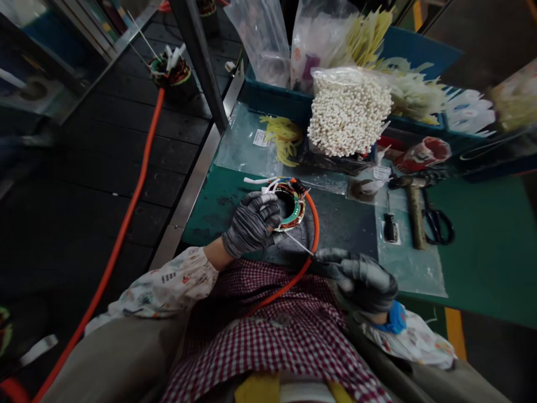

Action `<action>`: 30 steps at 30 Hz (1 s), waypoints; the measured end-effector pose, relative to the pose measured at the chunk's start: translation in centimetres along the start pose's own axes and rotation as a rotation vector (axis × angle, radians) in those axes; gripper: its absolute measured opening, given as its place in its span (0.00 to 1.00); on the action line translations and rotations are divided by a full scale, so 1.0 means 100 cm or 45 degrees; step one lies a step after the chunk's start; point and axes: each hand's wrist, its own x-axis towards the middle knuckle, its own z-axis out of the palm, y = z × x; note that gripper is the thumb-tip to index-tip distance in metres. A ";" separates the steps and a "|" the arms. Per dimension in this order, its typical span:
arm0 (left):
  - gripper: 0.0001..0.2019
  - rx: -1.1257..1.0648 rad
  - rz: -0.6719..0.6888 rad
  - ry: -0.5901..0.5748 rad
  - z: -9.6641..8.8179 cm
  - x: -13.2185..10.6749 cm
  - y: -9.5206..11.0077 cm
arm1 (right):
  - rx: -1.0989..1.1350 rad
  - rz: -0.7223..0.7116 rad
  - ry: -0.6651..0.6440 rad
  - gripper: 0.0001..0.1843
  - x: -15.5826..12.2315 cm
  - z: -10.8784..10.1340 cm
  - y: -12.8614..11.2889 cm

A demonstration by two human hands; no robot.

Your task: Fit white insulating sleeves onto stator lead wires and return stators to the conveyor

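A ring-shaped motor stator [298, 210] with copper windings and a green inner ring stands on the bench in front of me. My left hand [254, 221], in a grey striped glove, grips its left side, with the fingers on top and the thumb low. White sleeved leads and a thick orange cable [315, 218] come off its top. From its lower edge a thin white cord [298, 242] stretches tautly to the right. My gloved right hand [361, 274] is closed at the cord's far end, just past the orange cable; its fingers are slightly blurred.
Right of the stator lie a screwdriver [390, 224], a hammer [415, 215] and black scissors [438, 224]. Behind it are a bag of white short tubes [350, 112], yellow strips [285, 137] and blue bins [277, 92]. Another stator [176, 73] with an orange cable sits on the slatted surface leftward.
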 end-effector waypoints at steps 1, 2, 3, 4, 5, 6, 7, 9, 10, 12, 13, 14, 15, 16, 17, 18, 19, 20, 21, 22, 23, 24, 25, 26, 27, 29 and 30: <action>0.16 0.006 0.005 -0.007 -0.001 0.001 0.000 | 0.090 0.098 -0.073 0.25 -0.002 0.000 -0.002; 0.16 0.002 0.011 -0.020 -0.003 0.001 0.001 | 0.201 0.182 -0.108 0.25 -0.004 0.000 -0.005; 0.16 -0.006 0.009 -0.045 -0.004 0.001 0.001 | 0.309 0.255 -0.121 0.25 -0.005 0.001 -0.006; 0.15 -0.016 0.002 -0.078 -0.005 0.001 0.002 | 0.389 0.321 -0.137 0.25 -0.006 0.001 -0.007; 0.16 -0.027 -0.007 -0.118 -0.006 0.001 0.002 | 0.434 0.364 -0.145 0.26 -0.007 0.001 -0.007; 0.16 -0.038 -0.017 -0.158 -0.007 0.001 0.003 | 0.430 0.379 -0.144 0.26 -0.008 0.000 -0.007; 0.16 -0.047 -0.031 -0.197 -0.007 0.001 0.003 | 0.395 0.371 -0.147 0.26 -0.009 0.000 -0.005; 0.16 -0.053 -0.052 -0.247 -0.008 0.002 0.004 | 0.237 0.287 -0.179 0.25 -0.008 0.000 0.000; 0.16 -0.046 -0.050 -0.253 -0.009 0.002 0.004 | 0.114 0.193 -0.195 0.23 -0.006 0.001 0.004; 0.16 -0.011 -0.034 -0.241 -0.012 0.005 0.005 | -0.194 -0.085 -0.181 0.18 0.004 0.004 0.014; 0.16 0.007 -0.021 -0.229 -0.014 0.006 0.005 | -0.352 -0.231 -0.146 0.15 0.011 0.006 0.019; 0.16 0.016 -0.012 -0.218 -0.016 0.008 0.004 | -0.492 -0.348 -0.101 0.12 0.020 0.009 0.024; 0.16 0.012 -0.011 -0.207 -0.018 0.009 0.003 | -0.602 -0.427 -0.057 0.11 0.029 0.011 0.029; 0.16 -0.007 -0.015 -0.198 -0.019 0.010 0.002 | -0.684 -0.464 -0.016 0.11 0.038 0.012 0.033; 0.16 -0.041 -0.020 -0.189 -0.019 0.010 0.000 | -0.747 -0.475 0.026 0.12 0.047 0.014 0.036; 0.15 -0.084 -0.024 -0.179 -0.019 0.010 -0.001 | -0.803 -0.472 0.084 0.14 0.055 0.014 0.038; 0.15 -0.123 -0.028 -0.167 -0.019 0.009 -0.003 | -0.862 -0.462 0.149 0.17 0.062 0.015 0.038; 0.15 -0.155 -0.032 -0.157 -0.018 0.009 -0.005 | -0.925 -0.459 0.210 0.19 0.069 0.016 0.038; 0.15 -0.174 -0.037 -0.156 -0.017 0.008 -0.006 | -0.988 -0.459 0.254 0.20 0.075 0.017 0.036; 0.15 -0.182 -0.044 -0.164 -0.016 0.007 -0.008 | -1.035 -0.461 0.267 0.19 0.081 0.019 0.035; 0.15 -0.182 -0.055 -0.183 -0.015 0.007 -0.008 | -1.056 -0.474 0.253 0.18 0.086 0.022 0.033; 0.15 -0.180 -0.066 -0.206 -0.015 0.006 -0.009 | -1.039 -0.493 0.226 0.16 0.091 0.024 0.031; 0.16 -0.179 -0.072 -0.225 -0.015 0.006 -0.009 | -0.980 -0.508 0.201 0.15 0.095 0.026 0.030; 0.16 -0.178 -0.076 -0.243 -0.015 0.006 -0.008 | -0.878 -0.505 0.194 0.14 0.099 0.027 0.029; 0.15 -0.172 -0.078 -0.252 -0.015 0.007 -0.008 | -0.744 -0.479 0.195 0.14 0.102 0.028 0.027; 0.15 -0.152 -0.075 -0.249 -0.016 0.007 -0.007 | -0.445 -0.387 0.158 0.15 0.105 0.025 0.024; 0.15 -0.141 -0.071 -0.245 -0.016 0.008 -0.007 | -0.316 -0.339 0.102 0.16 0.105 0.022 0.022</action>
